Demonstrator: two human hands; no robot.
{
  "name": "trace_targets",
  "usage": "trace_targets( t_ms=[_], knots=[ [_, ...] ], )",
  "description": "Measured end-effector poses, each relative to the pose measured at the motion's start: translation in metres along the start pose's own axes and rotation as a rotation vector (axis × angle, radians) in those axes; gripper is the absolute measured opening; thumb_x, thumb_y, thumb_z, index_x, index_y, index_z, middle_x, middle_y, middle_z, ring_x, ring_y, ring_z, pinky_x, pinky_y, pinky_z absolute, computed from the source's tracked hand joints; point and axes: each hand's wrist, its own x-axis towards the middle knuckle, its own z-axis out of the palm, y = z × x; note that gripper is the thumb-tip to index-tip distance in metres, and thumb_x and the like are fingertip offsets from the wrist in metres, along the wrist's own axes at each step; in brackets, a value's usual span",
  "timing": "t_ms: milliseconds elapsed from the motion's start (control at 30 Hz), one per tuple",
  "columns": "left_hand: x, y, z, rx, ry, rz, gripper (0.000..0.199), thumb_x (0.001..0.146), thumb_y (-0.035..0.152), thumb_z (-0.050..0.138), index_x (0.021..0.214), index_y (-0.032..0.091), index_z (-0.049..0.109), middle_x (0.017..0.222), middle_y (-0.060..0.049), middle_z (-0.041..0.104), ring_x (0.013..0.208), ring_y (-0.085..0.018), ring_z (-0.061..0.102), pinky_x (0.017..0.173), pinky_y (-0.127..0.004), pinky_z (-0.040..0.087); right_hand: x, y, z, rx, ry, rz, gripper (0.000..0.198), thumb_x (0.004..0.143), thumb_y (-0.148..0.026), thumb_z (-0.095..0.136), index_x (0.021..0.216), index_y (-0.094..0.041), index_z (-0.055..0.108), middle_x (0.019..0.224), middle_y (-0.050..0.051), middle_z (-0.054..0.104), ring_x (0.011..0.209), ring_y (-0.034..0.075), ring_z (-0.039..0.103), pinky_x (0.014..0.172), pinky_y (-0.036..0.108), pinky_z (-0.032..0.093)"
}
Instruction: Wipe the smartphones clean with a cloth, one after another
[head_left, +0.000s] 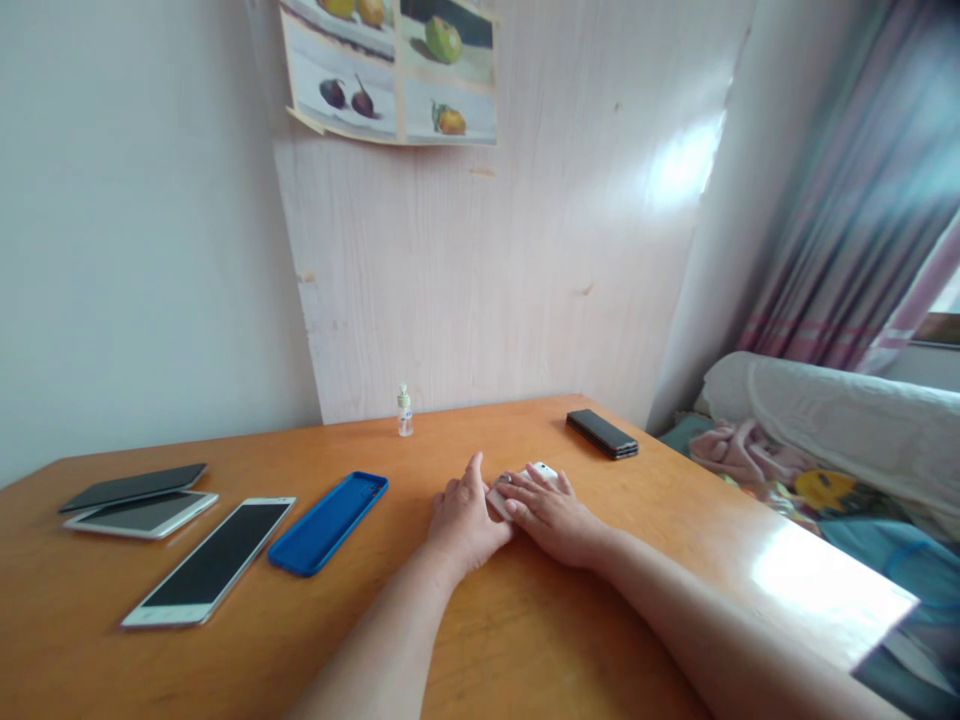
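Observation:
A white phone (pixel 545 470) lies on the wooden table, largely hidden under my right hand (pixel 553 515). That hand rests flat over the phone, its fingers stretched out and a little apart. My left hand (pixel 466 515) is at the phone's left side, with one digit pointing up and the others partly bent. It is close to the phone's edge; whether it touches cannot be made out. To the left of my hands lies an empty blue phone case (pixel 328 525), open side up. Beside the case is a larger white phone (pixel 214 560) with a dark screen.
At the left, a dark flat cover or device (pixel 135 488) leans over a white tablet (pixel 146 515). Near the wall stands a small clear spray bottle (pixel 405 412). A black phone or folded case (pixel 601 434) lies at the back right. Bedding (pixel 825 430) is beyond the table's right edge.

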Motion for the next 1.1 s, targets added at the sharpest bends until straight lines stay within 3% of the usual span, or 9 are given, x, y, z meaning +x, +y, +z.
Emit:
trace_targets(
  t_ms=[167, 233, 400, 467, 667, 733, 933, 1000, 1100],
  knots=[
    [-0.001, 0.002, -0.004, 0.002, -0.031, -0.002, 0.102, 0.069, 0.049, 0.066, 0.152, 0.017, 0.016, 0.124, -0.011, 0.064, 0.121, -0.030, 0.053, 0.099, -0.037, 0.036, 0.009, 0.031, -0.003, -0.086, 0.036, 0.305, 0.063, 0.099, -0.059, 0.018, 0.154, -0.031, 0.026, 0.163, 0.003, 0.019, 0.149, 0.037, 0.004, 0.109, 0.074, 0.005],
    [-0.001, 0.002, -0.004, 0.009, -0.033, 0.000, 0.100, 0.069, 0.049, 0.065, 0.152, 0.017, 0.018, 0.125, -0.011, 0.064, 0.122, -0.030, 0.052, 0.099, -0.037, 0.036, 0.005, 0.028, -0.003, -0.090, 0.035, 0.259, 0.064, 0.099, -0.060, 0.019, 0.155, -0.030, 0.026, 0.162, 0.004, 0.020, 0.149, 0.036, 0.004, 0.110, 0.074, 0.002],
    [-0.001, 0.002, -0.004, 0.032, -0.031, -0.001, 0.090, 0.074, 0.049, 0.062, 0.150, 0.017, 0.025, 0.132, -0.012, 0.060, 0.125, -0.030, 0.050, 0.100, -0.038, 0.037, -0.007, -0.001, -0.001, -0.016, -0.026, -0.082, 0.057, 0.100, -0.058, 0.019, 0.152, -0.037, 0.029, 0.161, 0.002, 0.025, 0.149, 0.030, 0.012, 0.113, 0.069, 0.002],
    [-0.001, 0.002, -0.004, 0.036, -0.029, 0.003, 0.088, 0.075, 0.050, 0.061, 0.149, 0.017, 0.027, 0.134, -0.012, 0.059, 0.125, -0.031, 0.050, 0.101, -0.038, 0.037, -0.006, 0.000, -0.001, -0.018, -0.014, -0.055, 0.057, 0.100, -0.057, 0.019, 0.152, -0.037, 0.031, 0.161, 0.001, 0.026, 0.150, 0.031, 0.010, 0.112, 0.070, 0.001],
    [-0.001, 0.001, -0.004, 0.044, -0.020, 0.040, 0.086, 0.071, 0.052, 0.067, 0.144, 0.020, 0.035, 0.132, -0.011, 0.059, 0.124, -0.030, 0.051, 0.101, -0.038, 0.037, 0.003, 0.034, -0.005, -0.097, 0.056, 0.330, 0.063, 0.100, -0.056, 0.018, 0.153, -0.026, 0.030, 0.161, 0.007, 0.024, 0.149, 0.036, 0.008, 0.107, 0.076, 0.004],
    [-0.001, 0.000, -0.004, 0.068, -0.012, 0.051, 0.076, 0.072, 0.054, 0.066, 0.138, 0.022, 0.044, 0.130, -0.010, 0.059, 0.122, -0.030, 0.052, 0.098, -0.038, 0.039, -0.002, 0.032, -0.006, -0.108, 0.054, 0.278, 0.063, 0.100, -0.056, 0.020, 0.153, -0.024, 0.031, 0.161, 0.009, 0.025, 0.149, 0.035, 0.009, 0.109, 0.075, 0.003],
    [-0.002, 0.002, -0.008, 0.118, -0.045, 0.076, 0.044, 0.077, 0.057, 0.063, 0.113, 0.031, 0.064, 0.114, -0.005, 0.063, 0.112, -0.028, 0.056, 0.092, -0.037, 0.042, -0.022, -0.005, -0.010, -0.007, -0.036, -0.153, 0.053, 0.101, -0.051, 0.024, 0.151, -0.035, 0.034, 0.159, 0.004, 0.032, 0.148, 0.030, 0.020, 0.115, 0.065, 0.004],
    [-0.002, 0.003, -0.009, 0.120, -0.048, 0.075, 0.043, 0.078, 0.057, 0.063, 0.113, 0.032, 0.064, 0.113, -0.005, 0.063, 0.111, -0.028, 0.056, 0.091, -0.037, 0.042, -0.022, -0.002, -0.011, -0.023, -0.031, -0.124, 0.052, 0.101, -0.049, 0.024, 0.150, -0.035, 0.036, 0.158, 0.004, 0.032, 0.148, 0.031, 0.019, 0.114, 0.067, 0.005],
    [-0.002, 0.001, -0.008, 0.117, -0.036, 0.087, 0.047, 0.076, 0.056, 0.065, 0.115, 0.031, 0.064, 0.115, -0.005, 0.063, 0.111, -0.028, 0.056, 0.090, -0.036, 0.042, -0.017, 0.021, -0.011, -0.118, 0.003, 0.099, 0.054, 0.101, -0.045, 0.025, 0.149, -0.025, 0.038, 0.158, 0.011, 0.030, 0.147, 0.034, 0.019, 0.109, 0.074, 0.007]
  ],
)
